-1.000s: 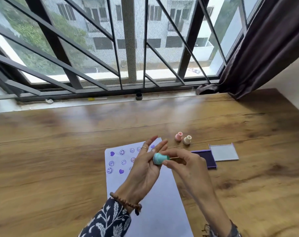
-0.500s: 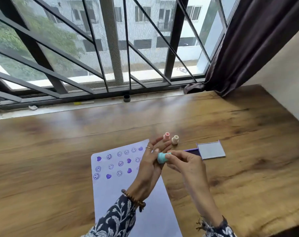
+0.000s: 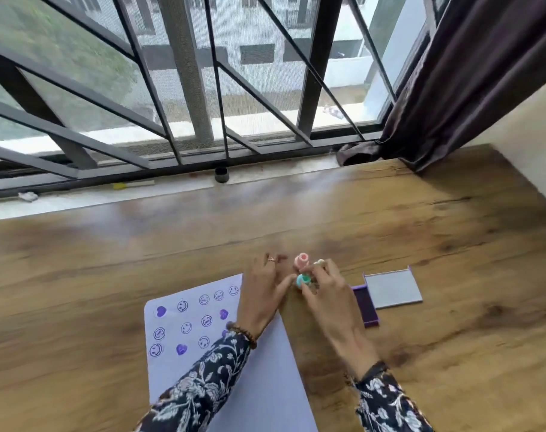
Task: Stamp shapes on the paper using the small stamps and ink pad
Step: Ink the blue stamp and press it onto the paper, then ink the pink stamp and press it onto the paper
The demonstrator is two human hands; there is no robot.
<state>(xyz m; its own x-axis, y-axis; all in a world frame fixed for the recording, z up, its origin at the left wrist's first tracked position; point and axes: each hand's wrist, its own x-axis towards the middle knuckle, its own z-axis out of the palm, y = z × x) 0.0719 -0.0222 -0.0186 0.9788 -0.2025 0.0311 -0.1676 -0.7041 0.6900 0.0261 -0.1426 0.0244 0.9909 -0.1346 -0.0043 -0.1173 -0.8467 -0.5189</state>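
- Between the fingertips of the right hand (image 3: 331, 302), in the head view, sits the teal stamp (image 3: 304, 279): the fingers are curled round it and pinch it just above the wooden table (image 3: 437, 244).
- The left hand (image 3: 262, 294) lies beside it with fingers fairly straight and spread, holding nothing; its thumb reaches toward the teal stamp, though whether it touches is blurred.
- Just beyond the right fingertips stands a pink stamp (image 3: 301, 260), upright on the table, and a cream stamp (image 3: 320, 262) peeks out right behind those fingers.
- To the outer side of the right hand lies the purple ink pad (image 3: 366, 307), open, with its grey lid (image 3: 391, 288) flat on the table just beside it.
- Under the left wrist and forearm lies the paper (image 3: 265, 378), its far part, left of the left fingers, printed with purple smiley faces and hearts (image 3: 181, 349).
- A beaded bracelet (image 3: 242, 333) circles the left wrist, and a ring (image 3: 271, 259) sits on one left finger.
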